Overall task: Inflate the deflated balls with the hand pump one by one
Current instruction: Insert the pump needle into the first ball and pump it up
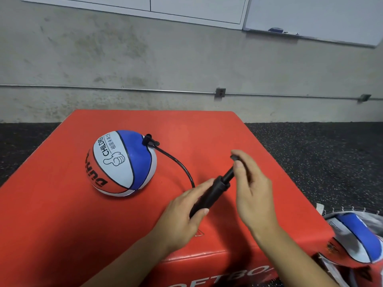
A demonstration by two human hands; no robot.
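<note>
Left hand [182, 208] gripping hand pump [209, 193] barrel, right hand [251, 183] clutching its handle, hose [178, 160] plugged into basketball [121, 162] mid red foam box [62, 214].

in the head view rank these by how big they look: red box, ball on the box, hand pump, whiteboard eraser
1. red box
2. ball on the box
3. hand pump, partly covered by both hands
4. whiteboard eraser, far off, so its real size is unsure

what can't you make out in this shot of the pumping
Head view only:
- Pump handle: mostly covered by the right hand.
- Pump barrel: its lower end hidden in the left hand.
- Second ball: cut off by the right edge.
- Box lettering: cut by the bottom edge.
</note>
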